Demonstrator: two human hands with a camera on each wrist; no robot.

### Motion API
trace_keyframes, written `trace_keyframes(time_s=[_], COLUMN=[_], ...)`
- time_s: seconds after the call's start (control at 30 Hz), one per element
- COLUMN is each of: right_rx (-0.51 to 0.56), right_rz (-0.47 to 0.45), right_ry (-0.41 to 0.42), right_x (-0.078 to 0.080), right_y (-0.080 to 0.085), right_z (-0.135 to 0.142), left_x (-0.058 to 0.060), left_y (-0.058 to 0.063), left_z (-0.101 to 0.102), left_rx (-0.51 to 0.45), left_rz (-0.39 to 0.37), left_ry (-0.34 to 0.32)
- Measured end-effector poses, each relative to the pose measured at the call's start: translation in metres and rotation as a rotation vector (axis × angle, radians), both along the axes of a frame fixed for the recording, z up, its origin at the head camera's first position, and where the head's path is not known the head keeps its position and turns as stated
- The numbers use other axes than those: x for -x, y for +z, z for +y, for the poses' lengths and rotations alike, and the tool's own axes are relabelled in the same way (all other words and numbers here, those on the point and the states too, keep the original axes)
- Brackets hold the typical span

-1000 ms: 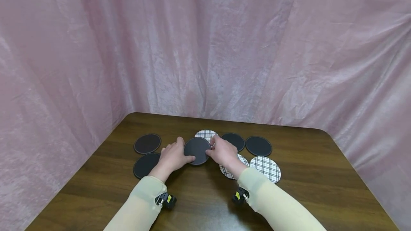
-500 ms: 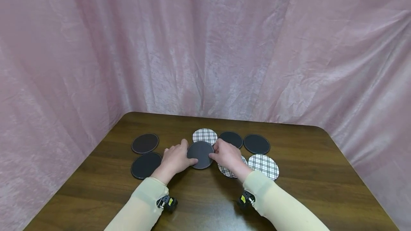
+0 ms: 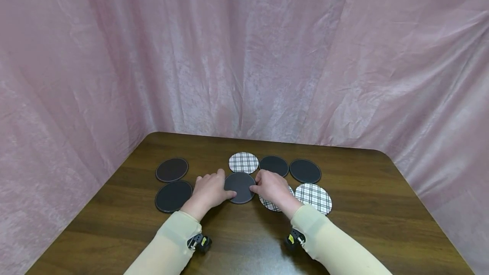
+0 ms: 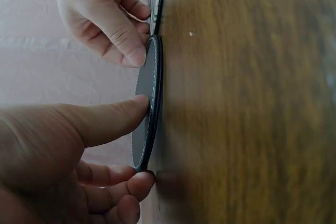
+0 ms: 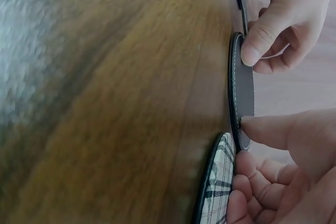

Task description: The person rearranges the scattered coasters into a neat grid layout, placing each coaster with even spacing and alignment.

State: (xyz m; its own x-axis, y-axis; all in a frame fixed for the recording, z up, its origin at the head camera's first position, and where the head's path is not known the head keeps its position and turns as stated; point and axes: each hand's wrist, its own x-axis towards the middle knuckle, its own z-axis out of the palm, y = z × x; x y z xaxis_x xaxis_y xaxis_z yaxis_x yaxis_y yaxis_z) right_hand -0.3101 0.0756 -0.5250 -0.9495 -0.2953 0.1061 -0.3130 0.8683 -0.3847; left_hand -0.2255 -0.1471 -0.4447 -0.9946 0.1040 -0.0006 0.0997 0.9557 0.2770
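A round dark coaster (image 3: 240, 188) with pale stitching lies low over the table in the middle of the head view, just in front of a plaid coaster (image 3: 243, 163). My left hand (image 3: 210, 192) pinches its left side, thumb on the upper face and fingers at the rim, as the left wrist view shows on the coaster (image 4: 140, 137). From the opposite side, my right hand (image 3: 273, 189) pinches it the same way. Beside the right fingers, a second plaid coaster (image 5: 218, 182) lies on the table, partly hidden by that hand in the head view.
Two dark coasters, a far one (image 3: 172, 169) and a nearer one (image 3: 173, 197), lie at the left of the wooden table (image 3: 244, 241). Right of the hands are two more, one (image 3: 274, 165) beside another (image 3: 305, 171), with a plaid coaster (image 3: 314, 198) nearer. A pink curtain (image 3: 244, 54) hangs behind.
Both hands have brought the dark coaster a little nearer to me and slightly right. The plaid coaster behind it, partly covered before, now shows almost whole.
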Motion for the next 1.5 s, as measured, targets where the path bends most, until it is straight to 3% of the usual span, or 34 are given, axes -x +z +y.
trace_keyframes(time_s=[0.23,0.43,0.63,0.73,1.5], right_rx=[-0.003,0.009,0.038,0.04,0.029], right_rz=[-0.02,0.006,-0.054,-0.069,-0.112], right_ry=[0.054,0.089,0.076,0.067,0.075], right_x=[-0.016,-0.012,-0.042,-0.05,-0.056], right_y=[0.03,0.027,0.069,0.079,0.083], right_z=[-0.001,0.001,-0.005,-0.006,-0.007], left_x=[0.001,0.002,0.004,0.003,0.002], left_y=[0.001,0.002,0.001,0.0,-0.005], left_z=[0.0,-0.001,0.0,0.001,0.003], left_rx=[0.008,0.005,-0.006,-0.009,-0.009], left_rz=[0.007,0.015,0.028,0.032,0.001], left_ry=[-0.012,-0.026,-0.034,-0.039,-0.034])
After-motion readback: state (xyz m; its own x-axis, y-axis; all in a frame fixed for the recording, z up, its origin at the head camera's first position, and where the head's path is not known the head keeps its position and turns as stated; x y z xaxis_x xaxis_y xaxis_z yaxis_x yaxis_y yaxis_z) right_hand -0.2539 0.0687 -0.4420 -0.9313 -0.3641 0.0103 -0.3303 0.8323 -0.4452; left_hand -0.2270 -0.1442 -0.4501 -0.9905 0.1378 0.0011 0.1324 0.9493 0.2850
